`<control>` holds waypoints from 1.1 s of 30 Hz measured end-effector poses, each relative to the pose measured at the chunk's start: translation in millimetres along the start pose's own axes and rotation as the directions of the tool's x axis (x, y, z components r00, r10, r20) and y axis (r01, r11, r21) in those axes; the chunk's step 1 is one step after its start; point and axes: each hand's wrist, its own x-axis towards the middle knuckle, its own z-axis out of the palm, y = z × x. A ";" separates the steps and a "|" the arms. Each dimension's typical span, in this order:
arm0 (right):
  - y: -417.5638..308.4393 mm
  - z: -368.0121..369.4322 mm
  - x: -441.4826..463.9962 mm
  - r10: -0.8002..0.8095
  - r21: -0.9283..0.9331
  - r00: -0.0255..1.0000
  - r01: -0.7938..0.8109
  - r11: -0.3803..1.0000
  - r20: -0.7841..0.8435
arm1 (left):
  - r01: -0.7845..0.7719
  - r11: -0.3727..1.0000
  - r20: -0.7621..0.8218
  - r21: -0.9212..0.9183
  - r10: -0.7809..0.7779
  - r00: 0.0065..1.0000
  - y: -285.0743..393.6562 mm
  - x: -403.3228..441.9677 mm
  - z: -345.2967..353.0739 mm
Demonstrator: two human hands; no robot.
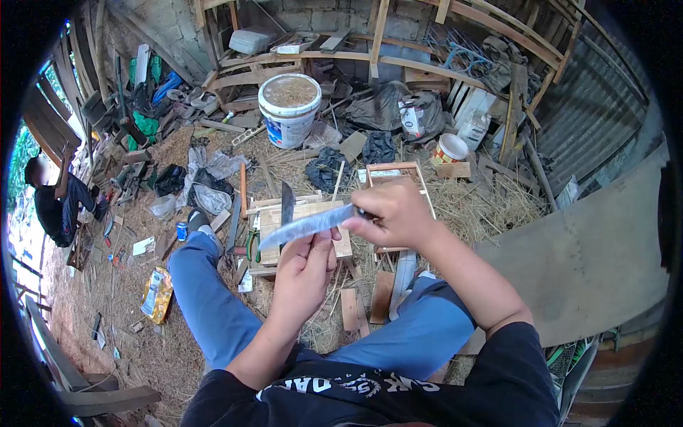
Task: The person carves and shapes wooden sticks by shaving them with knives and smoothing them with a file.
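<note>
My right hand [391,211] grips a knife by its dark handle. The knife's broad, greyish blade [306,226] points left, crossing just above the fingers of my left hand [304,274]. Those fingers are curled closed beneath the blade; what they hold, if anything, is hidden. Behind the knife a dark, pointed blade [287,203] rises over a low wooden block [313,213]; where it joins my left hand cannot be made out. Green-handled pliers [253,245] lie at the block's left side.
Both my legs frame the block. A large white bucket [290,107] stands beyond it, with a smaller bucket [450,148] further right. A wooden frame [427,188] and a yellow packet [157,294] lie on the straw-strewn ground. A person [57,196] sits far left; a sheet [569,256] lies right.
</note>
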 end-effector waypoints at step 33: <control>3.6 8.0 2.7 0.150 0.028 0.988 -0.149 0.988 -0.031 | 0.034 0.989 0.133 -0.147 -0.015 0.991 -1.0 1.3 -7.2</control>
